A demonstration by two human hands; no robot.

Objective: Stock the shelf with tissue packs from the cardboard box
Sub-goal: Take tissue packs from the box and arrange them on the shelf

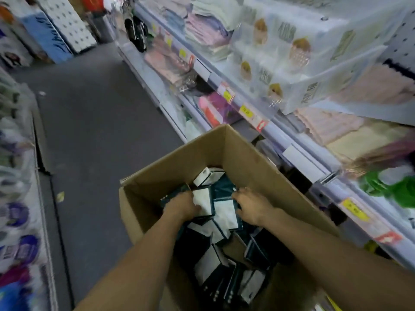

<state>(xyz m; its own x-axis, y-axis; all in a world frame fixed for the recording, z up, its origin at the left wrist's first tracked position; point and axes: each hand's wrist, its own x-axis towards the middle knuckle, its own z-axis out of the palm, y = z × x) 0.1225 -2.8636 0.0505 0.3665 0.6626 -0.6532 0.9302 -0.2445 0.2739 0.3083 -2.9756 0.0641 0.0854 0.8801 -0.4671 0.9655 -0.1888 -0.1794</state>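
Note:
An open cardboard box (226, 153) stands on the aisle floor beside the shelf (298, 151) on the right. Inside lie several dark teal and white tissue packs (210, 261) in a loose heap. Both my arms reach down into the box. My left hand (180, 204) grips the left side of a small upright bunch of packs (203, 200). My right hand (252, 206) grips the right side of the same bunch at a white-faced pack (225, 213). The fingertips of both hands are hidden among the packs.
The right-hand shelf carries large wrapped tissue bundles (292, 48), folded cloths (208, 30) and yellow price tags (246, 111) along its rails. Another shelf of goods (18, 198) lines the left side. Grey floor (96, 113) runs between them.

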